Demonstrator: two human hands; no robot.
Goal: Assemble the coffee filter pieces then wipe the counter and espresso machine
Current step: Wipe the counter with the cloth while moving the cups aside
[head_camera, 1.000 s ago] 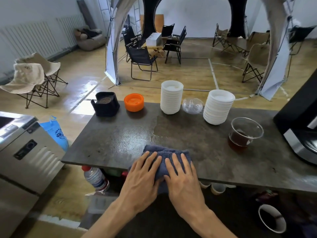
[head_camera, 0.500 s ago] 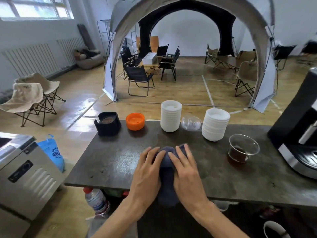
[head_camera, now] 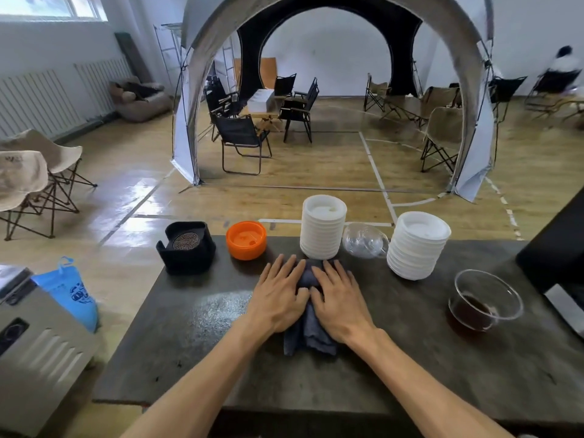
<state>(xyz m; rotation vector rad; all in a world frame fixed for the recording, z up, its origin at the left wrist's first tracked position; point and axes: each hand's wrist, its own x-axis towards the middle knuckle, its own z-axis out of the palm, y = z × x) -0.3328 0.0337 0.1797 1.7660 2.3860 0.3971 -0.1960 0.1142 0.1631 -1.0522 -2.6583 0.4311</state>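
A dark blue-grey cloth lies bunched on the dark stone counter. My left hand and my right hand press flat on it side by side, fingers spread and pointing away from me, near the counter's far edge. Most of the cloth is hidden under my palms. A wet streak shines on the counter left of my hands. The black espresso machine shows at the right edge, partly cut off.
Along the far edge stand a black coaster holder, an orange lid, two stacks of white lids and a clear dome lid. A glass cup of dark coffee sits at right. A steel appliance stands left.
Both hands have pushed the cloth away from me, from the near edge across to the far side by the white lid stack. The cloth has bunched up lengthwise.
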